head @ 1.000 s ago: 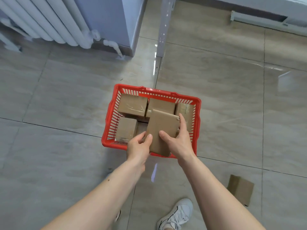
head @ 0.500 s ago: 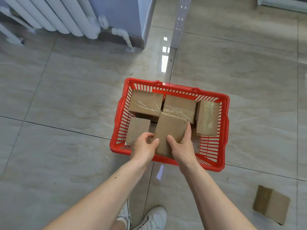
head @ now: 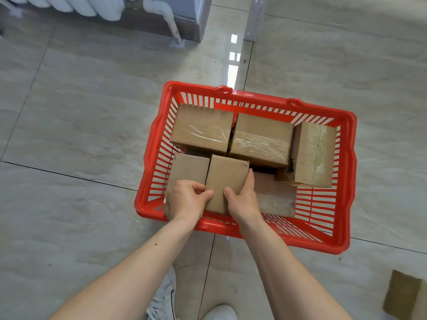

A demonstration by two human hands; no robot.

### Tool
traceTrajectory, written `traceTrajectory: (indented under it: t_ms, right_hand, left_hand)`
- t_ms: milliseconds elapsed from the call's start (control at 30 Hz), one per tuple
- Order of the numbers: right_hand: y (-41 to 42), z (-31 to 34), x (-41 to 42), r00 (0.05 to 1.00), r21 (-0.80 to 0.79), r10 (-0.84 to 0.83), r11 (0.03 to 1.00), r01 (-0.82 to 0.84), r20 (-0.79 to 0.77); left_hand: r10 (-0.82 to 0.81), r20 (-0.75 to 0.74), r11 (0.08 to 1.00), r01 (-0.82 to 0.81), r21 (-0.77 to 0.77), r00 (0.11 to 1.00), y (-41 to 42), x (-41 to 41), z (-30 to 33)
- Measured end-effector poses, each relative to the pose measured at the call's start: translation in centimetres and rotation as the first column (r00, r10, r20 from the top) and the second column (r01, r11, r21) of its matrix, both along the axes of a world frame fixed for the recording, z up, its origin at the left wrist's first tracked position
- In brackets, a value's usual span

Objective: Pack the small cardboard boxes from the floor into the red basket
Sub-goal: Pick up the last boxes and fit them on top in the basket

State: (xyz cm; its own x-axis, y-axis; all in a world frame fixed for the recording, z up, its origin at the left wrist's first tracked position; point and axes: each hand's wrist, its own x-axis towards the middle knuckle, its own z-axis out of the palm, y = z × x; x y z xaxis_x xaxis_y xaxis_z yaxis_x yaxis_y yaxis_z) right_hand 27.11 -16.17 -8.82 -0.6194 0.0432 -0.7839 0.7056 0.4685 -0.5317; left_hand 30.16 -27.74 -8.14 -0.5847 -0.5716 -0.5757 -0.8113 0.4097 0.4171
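Head view: both hands, left hand [head: 184, 199] and right hand [head: 242, 199], grip a box [head: 225, 179] inside the red basket [head: 346, 181], long axis pointing away; another box [head: 402, 294] lies nearer the right hand.

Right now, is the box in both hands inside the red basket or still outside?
Inside. The held box sits within the red basket rim, beside another box, gripped by the left hand and right hand.

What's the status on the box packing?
Left hand and right hand both grip one box, low in red basket. One loose box on floor. Nothing blocking.
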Motion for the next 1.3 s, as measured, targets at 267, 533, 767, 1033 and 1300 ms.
traceTrajectory:
  t_ms: [267, 533, 767, 1033, 1300]
  right_hand:
    - [0.0, 0.1, 0.3, 0.998, 0.067, 0.062, 0.996, -0.063, 0.019]
    - [2.8, 6.4, 0.8, 0.998, 0.103, -0.013, 0.995, 0.018, -0.054]
    - [7.0, 13.9, 2.1, 0.987, 0.089, -0.125, 0.987, 0.134, -0.104]
    - [15.7, 21.1, 5.6, 0.934, 0.122, -0.314, 0.934, 0.336, -0.172]
    - [27.4, 24.1, 9.1, 0.856, 0.149, -0.474, 0.849, 0.506, -0.208]
  left_hand:
    - [-0.012, 0.015, 0.999, 0.013, -0.045, 1.000, -0.8, 0.0, 0.0]
    - [-0.015, -0.030, 1.000, 0.015, 0.016, 0.999, 1.5, 0.5, 6.5]
    - [-0.035, -0.249, 0.965, 0.098, 0.244, 0.968, 5.9, 0.3, 13.5]
    - [-0.056, -0.255, 0.912, 0.153, 0.381, 0.965, 12.0, 0.9, 19.3]
    - [-0.180, -0.282, 0.842, 0.296, 0.451, 0.942, 23.0, 1.7, 23.2]
